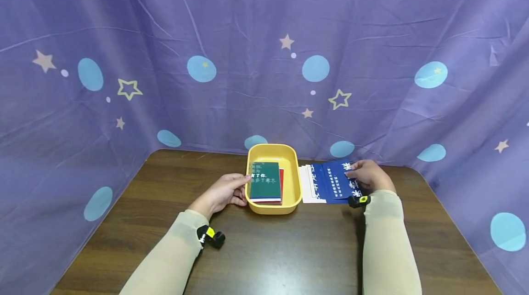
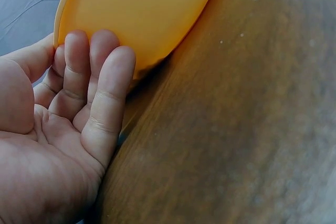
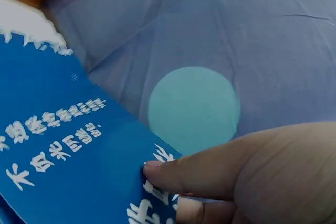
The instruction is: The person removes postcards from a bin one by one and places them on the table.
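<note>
A yellow plastic tray point(image 1: 293, 180) stands near the back of the table. In it lie a green booklet point(image 1: 264, 189) with white lettering and, partly under it, a red booklet point(image 1: 281, 178). My left hand point(image 1: 225, 192) grips the tray's left side, its thumb at the rim and its other fingers point(image 2: 110, 80) against the outer wall. To the right of the tray, my right hand point(image 1: 370, 175) pinches the right end of a blue booklet point(image 1: 336, 184) with white characters, thumb point(image 3: 173, 174) on top. Its fingers underneath are mostly hidden.
White paper point(image 1: 307, 187) shows between the blue booklet and the tray. The brown wooden table point(image 1: 268, 253) is enclosed by a purple curtain point(image 1: 256, 56) with stars and blue dots, close behind the tray. Each wrist bears a small black camera point(image 1: 212, 237).
</note>
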Tool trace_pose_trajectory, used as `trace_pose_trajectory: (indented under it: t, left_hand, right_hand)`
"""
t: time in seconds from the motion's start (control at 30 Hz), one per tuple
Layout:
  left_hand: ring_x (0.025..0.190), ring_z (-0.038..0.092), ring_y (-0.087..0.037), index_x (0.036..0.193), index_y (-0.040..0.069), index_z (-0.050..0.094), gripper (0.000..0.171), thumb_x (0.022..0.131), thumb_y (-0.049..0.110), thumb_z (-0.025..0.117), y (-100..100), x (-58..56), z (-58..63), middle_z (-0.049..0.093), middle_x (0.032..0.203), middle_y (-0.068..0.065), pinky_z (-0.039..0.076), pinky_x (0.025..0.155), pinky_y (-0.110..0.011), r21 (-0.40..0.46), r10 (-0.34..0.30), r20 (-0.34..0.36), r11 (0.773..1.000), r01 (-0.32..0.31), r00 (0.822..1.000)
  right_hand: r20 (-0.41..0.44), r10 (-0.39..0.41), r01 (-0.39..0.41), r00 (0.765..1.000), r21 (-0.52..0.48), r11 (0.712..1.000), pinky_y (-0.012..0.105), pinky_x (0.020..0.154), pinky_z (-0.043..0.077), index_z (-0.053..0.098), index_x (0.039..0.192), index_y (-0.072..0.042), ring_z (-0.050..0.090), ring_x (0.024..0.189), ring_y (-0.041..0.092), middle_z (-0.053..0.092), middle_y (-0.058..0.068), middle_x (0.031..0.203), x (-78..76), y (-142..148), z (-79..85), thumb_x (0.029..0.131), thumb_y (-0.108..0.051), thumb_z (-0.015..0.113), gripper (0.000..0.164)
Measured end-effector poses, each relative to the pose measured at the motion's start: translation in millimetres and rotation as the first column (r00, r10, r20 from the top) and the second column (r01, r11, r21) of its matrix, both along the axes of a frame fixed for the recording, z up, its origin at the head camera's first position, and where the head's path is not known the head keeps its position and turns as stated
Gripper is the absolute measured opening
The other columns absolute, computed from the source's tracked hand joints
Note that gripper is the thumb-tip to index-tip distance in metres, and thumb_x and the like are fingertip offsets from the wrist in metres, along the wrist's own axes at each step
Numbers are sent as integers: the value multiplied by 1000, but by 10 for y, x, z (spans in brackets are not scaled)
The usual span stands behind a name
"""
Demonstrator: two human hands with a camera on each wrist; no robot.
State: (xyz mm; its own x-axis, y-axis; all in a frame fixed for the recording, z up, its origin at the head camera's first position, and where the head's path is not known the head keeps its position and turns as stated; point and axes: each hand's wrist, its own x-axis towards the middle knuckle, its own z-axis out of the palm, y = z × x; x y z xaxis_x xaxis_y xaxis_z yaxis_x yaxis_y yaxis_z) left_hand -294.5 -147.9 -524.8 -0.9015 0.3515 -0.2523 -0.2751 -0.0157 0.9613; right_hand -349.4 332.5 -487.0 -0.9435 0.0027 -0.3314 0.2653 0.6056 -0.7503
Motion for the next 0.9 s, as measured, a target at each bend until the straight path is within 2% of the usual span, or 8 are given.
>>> trace_pose_trajectory:
  t: [0.13, 0.37, 0.57, 0.67, 0.77, 0.9]
  left_hand:
    - [60, 68, -18, 107, -5, 63, 36, 110, 31, 61, -6, -5, 9, 67, 70, -2, 66, 57, -32, 5, 1, -5, 1000, -1, 1000]
    - [60, 68, -18, 107, -4, 64, 35, 110, 31, 61, -1, 5, 16, 67, 70, -2, 66, 57, -32, 4, -8, 1, 1000, 8, 1000]
    - [59, 68, -18, 106, -5, 64, 35, 109, 31, 62, -4, 3, 21, 67, 69, -2, 66, 56, -32, 8, 1, -4, 1000, -1, 1000]
    - [59, 68, -19, 106, -5, 64, 36, 109, 31, 62, -3, 7, 32, 67, 69, -2, 66, 57, -32, 12, -2, -6, 1000, 2, 1000]
    - [59, 68, -18, 106, -5, 63, 36, 109, 31, 62, -3, 11, 34, 67, 69, -2, 66, 56, -32, 14, -8, -11, 1000, 9, 1000]
    - [60, 69, -18, 104, -4, 64, 35, 110, 31, 61, 4, 12, 22, 67, 68, -2, 66, 56, -32, 12, -16, -13, 1000, 16, 1000]
  right_hand:
    - [-11, -13, 15, 1000, 119, 993, 35, 70, 61, 67, 102, 1, 65, 85, 24, 66, 14, 98, -2, -50, 8, 94, -15, 78, 20]
    - [-25, -21, 26, 999, 252, 967, 34, 66, 59, 71, 97, 4, 65, 84, 28, 68, 16, 94, 42, -134, 22, 90, -17, 78, 23]
    - [-1, -55, 54, 998, 242, 969, 37, 71, 65, 70, 102, 5, 66, 89, 31, 67, 19, 100, 53, -178, 36, 92, -16, 79, 25]
    - [-2, -46, 45, 999, 230, 972, 37, 71, 65, 69, 101, 4, 66, 89, 30, 65, 18, 98, 44, -155, 19, 92, -16, 78, 23]
    - [-17, -19, 22, 1000, 221, 975, 35, 66, 61, 69, 98, 2, 64, 84, 27, 64, 13, 91, 36, -106, 8, 92, -16, 76, 20]
    - [-48, 5, 5, 999, 200, 980, 33, 61, 51, 68, 97, 0, 58, 74, 22, 63, 7, 81, 32, -61, 35, 97, -23, 73, 23]
